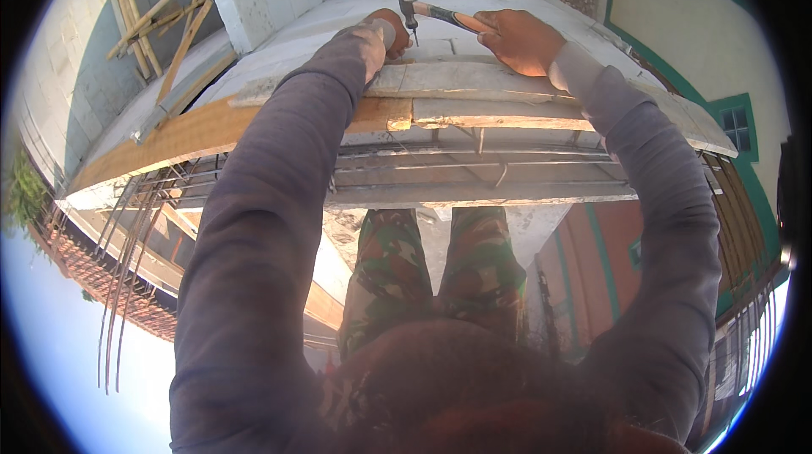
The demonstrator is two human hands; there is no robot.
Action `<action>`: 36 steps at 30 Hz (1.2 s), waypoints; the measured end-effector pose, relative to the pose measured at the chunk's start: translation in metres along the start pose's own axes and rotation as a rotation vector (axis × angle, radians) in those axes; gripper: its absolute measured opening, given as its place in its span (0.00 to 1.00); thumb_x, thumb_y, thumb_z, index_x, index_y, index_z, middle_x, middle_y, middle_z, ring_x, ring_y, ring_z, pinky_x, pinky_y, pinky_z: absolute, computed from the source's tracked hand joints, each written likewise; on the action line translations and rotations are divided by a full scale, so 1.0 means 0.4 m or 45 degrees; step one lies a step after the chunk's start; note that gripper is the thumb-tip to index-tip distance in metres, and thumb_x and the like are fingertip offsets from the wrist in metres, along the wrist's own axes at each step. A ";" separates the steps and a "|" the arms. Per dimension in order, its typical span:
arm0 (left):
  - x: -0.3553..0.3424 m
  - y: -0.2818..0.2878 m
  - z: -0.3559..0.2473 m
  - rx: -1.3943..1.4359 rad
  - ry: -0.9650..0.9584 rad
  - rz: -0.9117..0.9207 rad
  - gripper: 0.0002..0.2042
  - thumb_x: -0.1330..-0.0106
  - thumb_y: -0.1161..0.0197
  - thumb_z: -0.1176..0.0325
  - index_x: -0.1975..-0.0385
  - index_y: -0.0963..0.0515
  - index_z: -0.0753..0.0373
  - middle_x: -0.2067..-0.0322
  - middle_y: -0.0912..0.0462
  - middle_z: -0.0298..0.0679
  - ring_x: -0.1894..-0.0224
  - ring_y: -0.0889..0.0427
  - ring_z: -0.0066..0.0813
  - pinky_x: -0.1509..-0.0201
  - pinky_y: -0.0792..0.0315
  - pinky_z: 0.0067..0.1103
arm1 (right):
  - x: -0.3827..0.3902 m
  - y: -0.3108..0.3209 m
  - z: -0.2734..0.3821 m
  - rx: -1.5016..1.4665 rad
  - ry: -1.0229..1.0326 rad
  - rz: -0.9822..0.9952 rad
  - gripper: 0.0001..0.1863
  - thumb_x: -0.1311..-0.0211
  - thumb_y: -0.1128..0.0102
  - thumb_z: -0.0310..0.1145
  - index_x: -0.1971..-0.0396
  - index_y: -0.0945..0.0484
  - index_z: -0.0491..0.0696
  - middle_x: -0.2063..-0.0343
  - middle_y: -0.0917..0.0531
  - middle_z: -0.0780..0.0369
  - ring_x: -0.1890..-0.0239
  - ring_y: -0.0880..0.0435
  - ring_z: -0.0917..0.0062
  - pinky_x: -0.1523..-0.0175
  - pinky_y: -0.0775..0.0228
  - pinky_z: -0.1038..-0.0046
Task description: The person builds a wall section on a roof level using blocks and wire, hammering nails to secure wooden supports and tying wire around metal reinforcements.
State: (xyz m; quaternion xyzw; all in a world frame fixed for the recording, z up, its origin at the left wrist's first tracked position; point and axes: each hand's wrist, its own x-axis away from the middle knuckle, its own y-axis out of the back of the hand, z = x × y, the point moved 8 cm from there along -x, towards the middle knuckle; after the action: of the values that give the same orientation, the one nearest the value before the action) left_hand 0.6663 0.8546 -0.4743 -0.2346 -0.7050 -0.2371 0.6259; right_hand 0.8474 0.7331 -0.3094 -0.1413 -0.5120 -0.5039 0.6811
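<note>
My right hand (523,41) is wrapped round the handle end of a claw hammer (447,15). Its metal head lies to the left, claw upward, with the striking face down by a thin nail (416,37). Beside that nail, my left hand (392,35) has its fingers closed, apparently pinching it; the fingertips are partly hidden. Both hands are above the far side of a pale wooden board (474,80). Nearer to me, a second timber (499,114) butts against a yellowish plank (190,133) that runs off to the left.
Steel reinforcing bars (406,150) run inside the trough below the boards, and bare rebar ends (127,272) stick out at left. White block walls (239,8) rise beyond. Bamboo poles (156,14) lean at far left. A green-trimmed building (702,40) stands at right.
</note>
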 end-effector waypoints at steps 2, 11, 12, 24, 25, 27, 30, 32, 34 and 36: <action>0.009 0.011 -0.010 -0.069 -0.005 -0.006 0.16 0.27 0.36 0.50 0.63 0.09 0.54 0.65 0.08 0.31 0.68 0.14 0.27 0.60 0.21 0.30 | 0.000 0.018 0.018 -0.022 -0.002 -0.004 0.26 0.20 0.48 0.43 0.30 0.28 0.45 0.54 0.13 0.47 0.52 0.14 0.55 0.44 0.26 0.60; -0.006 0.011 -0.018 -0.254 -0.101 -0.040 0.15 0.30 0.33 0.53 0.65 0.09 0.57 0.69 0.09 0.33 0.71 0.14 0.29 0.63 0.22 0.30 | 0.001 0.020 0.025 -0.043 -0.055 -0.105 0.19 0.23 0.49 0.41 0.42 0.22 0.47 0.57 0.13 0.48 0.53 0.13 0.53 0.46 0.25 0.53; -0.008 0.013 -0.018 -0.214 -0.064 -0.042 0.15 0.30 0.33 0.53 0.66 0.09 0.57 0.70 0.09 0.34 0.71 0.14 0.29 0.64 0.22 0.30 | 0.010 0.034 0.028 -0.095 -0.089 -0.144 0.19 0.23 0.48 0.41 0.42 0.21 0.47 0.56 0.13 0.49 0.52 0.13 0.53 0.46 0.25 0.53; 0.020 0.019 -0.025 -0.055 -0.094 -0.091 0.15 0.35 0.31 0.54 0.70 0.09 0.61 0.71 0.09 0.38 0.72 0.12 0.32 0.64 0.21 0.30 | -0.025 -0.001 0.022 0.040 -0.025 -0.108 0.19 0.22 0.47 0.42 0.46 0.18 0.44 0.63 0.14 0.52 0.60 0.15 0.60 0.50 0.26 0.57; 0.028 0.026 -0.031 -0.108 -0.124 -0.128 0.15 0.35 0.31 0.54 0.71 0.10 0.61 0.71 0.09 0.38 0.72 0.12 0.32 0.63 0.20 0.30 | -0.028 -0.009 0.024 0.079 -0.014 -0.011 0.19 0.22 0.47 0.42 0.46 0.18 0.44 0.63 0.14 0.52 0.60 0.15 0.59 0.51 0.26 0.57; 0.035 0.031 -0.037 -0.188 -0.106 -0.115 0.15 0.36 0.31 0.54 0.71 0.10 0.61 0.71 0.09 0.39 0.70 0.11 0.33 0.63 0.20 0.30 | -0.014 0.015 0.037 0.014 -0.098 -0.022 0.19 0.22 0.47 0.42 0.44 0.19 0.44 0.62 0.14 0.52 0.59 0.15 0.59 0.50 0.26 0.57; 0.055 0.040 -0.045 -0.346 -0.096 -0.149 0.16 0.36 0.31 0.54 0.71 0.10 0.62 0.70 0.09 0.40 0.69 0.11 0.33 0.62 0.20 0.30 | -0.010 0.004 0.036 0.047 -0.083 -0.138 0.20 0.23 0.46 0.42 0.41 0.19 0.46 0.61 0.13 0.52 0.58 0.14 0.59 0.49 0.26 0.56; 0.081 0.048 -0.060 -0.359 -0.111 -0.163 0.16 0.36 0.31 0.54 0.71 0.10 0.62 0.70 0.10 0.41 0.68 0.11 0.33 0.61 0.20 0.30 | -0.018 -0.002 0.015 0.067 -0.064 -0.121 0.20 0.25 0.46 0.41 0.43 0.17 0.46 0.60 0.12 0.52 0.57 0.13 0.58 0.49 0.24 0.56; 0.086 0.051 -0.057 -0.302 -0.113 -0.147 0.16 0.37 0.31 0.54 0.71 0.10 0.62 0.70 0.10 0.41 0.68 0.11 0.33 0.61 0.21 0.30 | -0.027 0.002 0.008 0.040 -0.075 0.026 0.18 0.28 0.45 0.41 0.51 0.14 0.45 0.59 0.11 0.50 0.57 0.11 0.55 0.49 0.22 0.56; 0.073 0.048 -0.056 -0.332 -0.075 -0.123 0.16 0.37 0.30 0.53 0.70 0.10 0.62 0.70 0.10 0.41 0.68 0.11 0.32 0.61 0.21 0.29 | -0.004 -0.002 0.013 0.010 -0.066 -0.194 0.18 0.29 0.45 0.40 0.52 0.14 0.45 0.60 0.11 0.51 0.57 0.11 0.54 0.50 0.22 0.55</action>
State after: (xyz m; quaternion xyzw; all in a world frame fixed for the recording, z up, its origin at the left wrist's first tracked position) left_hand 0.6925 0.8565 -0.4422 -0.2864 -0.6968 -0.3496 0.5570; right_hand 0.8439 0.7372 -0.3088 -0.1124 -0.5409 -0.5483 0.6279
